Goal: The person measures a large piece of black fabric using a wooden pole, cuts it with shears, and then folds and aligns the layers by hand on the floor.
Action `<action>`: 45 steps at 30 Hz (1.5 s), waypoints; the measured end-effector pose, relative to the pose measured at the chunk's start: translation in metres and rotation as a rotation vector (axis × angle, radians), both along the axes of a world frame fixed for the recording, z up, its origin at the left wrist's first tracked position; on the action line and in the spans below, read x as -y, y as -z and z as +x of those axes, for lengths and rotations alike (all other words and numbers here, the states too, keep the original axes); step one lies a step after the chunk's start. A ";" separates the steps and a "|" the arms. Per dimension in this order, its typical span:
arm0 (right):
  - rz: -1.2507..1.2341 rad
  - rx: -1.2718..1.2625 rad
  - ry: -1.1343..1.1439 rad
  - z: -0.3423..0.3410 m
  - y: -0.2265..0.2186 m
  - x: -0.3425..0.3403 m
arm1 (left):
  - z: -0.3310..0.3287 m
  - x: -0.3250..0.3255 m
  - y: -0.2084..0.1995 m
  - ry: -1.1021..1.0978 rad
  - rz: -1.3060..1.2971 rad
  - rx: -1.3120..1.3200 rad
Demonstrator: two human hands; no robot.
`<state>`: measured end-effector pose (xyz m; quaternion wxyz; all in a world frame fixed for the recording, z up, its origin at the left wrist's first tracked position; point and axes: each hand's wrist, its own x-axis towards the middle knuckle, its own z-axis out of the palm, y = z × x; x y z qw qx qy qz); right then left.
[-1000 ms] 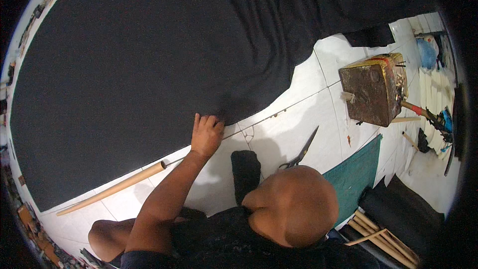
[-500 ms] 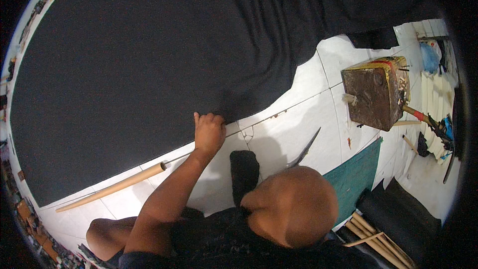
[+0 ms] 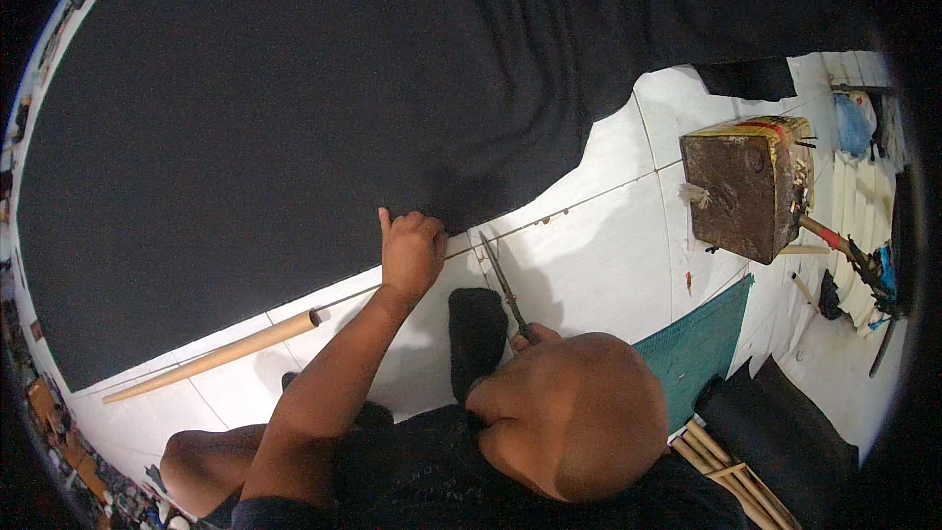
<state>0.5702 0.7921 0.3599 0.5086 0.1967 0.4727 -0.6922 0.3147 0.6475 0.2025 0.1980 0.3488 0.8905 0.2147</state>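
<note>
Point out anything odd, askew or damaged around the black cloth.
Nothing looks damaged or spilled. The black cloth lies smooth at the left but bunches into folds toward the upper right. The left hand presses its edge; the right hand holds scissors beside it.

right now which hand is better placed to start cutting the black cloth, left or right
The right hand, probably. It grips the scissors, whose tips point at the edge of the black cloth. The left hand is pressed flat on that edge, holding it down, with no tool.
</note>
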 end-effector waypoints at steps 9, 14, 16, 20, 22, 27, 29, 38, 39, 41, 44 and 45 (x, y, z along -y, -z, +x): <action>0.625 -0.040 0.434 -0.028 0.117 0.026 | 0.011 -0.005 0.010 -0.016 0.080 -0.112; 0.709 -0.127 0.385 -0.046 0.115 0.030 | 0.011 -0.006 0.012 -0.064 0.124 -0.112; 0.699 -0.107 0.373 -0.052 0.111 0.033 | 0.012 -0.006 0.013 -0.075 0.157 -0.128; 0.706 -0.118 0.415 -0.055 0.113 0.036 | 0.013 -0.010 0.010 -0.085 0.142 -0.100; 0.745 -0.090 0.355 -0.060 0.109 0.037 | 0.012 -0.009 0.011 -0.087 0.142 -0.111; 0.613 -0.150 0.522 -0.065 0.111 0.037 | 0.016 -0.011 0.011 -0.092 0.137 -0.106; 0.620 -0.146 0.511 -0.064 0.115 0.038 | 0.016 -0.011 0.011 -0.090 0.127 -0.111; 0.638 -0.070 0.440 -0.071 0.107 0.037 | 0.015 -0.009 0.018 -0.110 0.158 -0.115; 0.682 -0.028 0.385 -0.073 0.106 0.036 | 0.015 -0.010 0.018 -0.110 0.138 -0.100; 0.671 -0.038 0.390 -0.068 0.115 0.038 | 0.016 -0.009 0.017 -0.129 0.141 -0.100; 0.737 -0.105 0.409 -0.057 0.128 0.040 | 0.015 -0.011 0.015 -0.130 0.134 -0.100; 0.806 -0.159 0.415 -0.053 0.131 0.040 | 0.015 -0.012 0.014 -0.119 0.115 -0.095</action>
